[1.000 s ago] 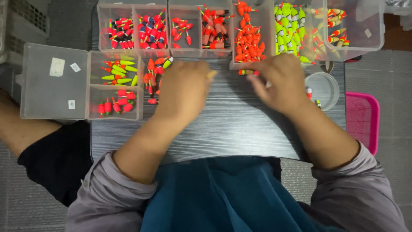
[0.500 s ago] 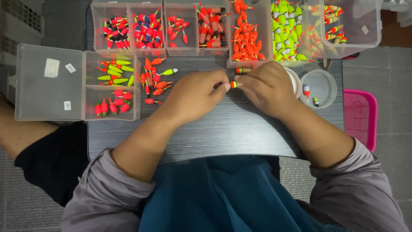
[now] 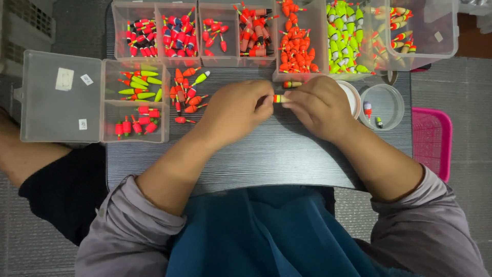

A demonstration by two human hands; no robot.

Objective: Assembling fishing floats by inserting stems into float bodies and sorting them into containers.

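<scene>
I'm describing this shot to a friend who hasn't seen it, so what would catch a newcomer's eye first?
First, the row of clear plastic compartment boxes along the table's far edge, packed with bright red, orange and neon yellow-green fishing floats. Next, at the centre of the dark wood-grain table, the left hand and right hand meet, pinching one small red, yellow and green float between them.

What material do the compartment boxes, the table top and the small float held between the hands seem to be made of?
Compartment boxes: clear hard plastic, glossy; the contents show through the walls. Table top: dark grey wood-look board, probably laminate, matte with fine streaked grain. Small float between left hand and right hand: painted in orange, yellow and green bands, smooth; foam, wood or plastic cannot be told.
</scene>
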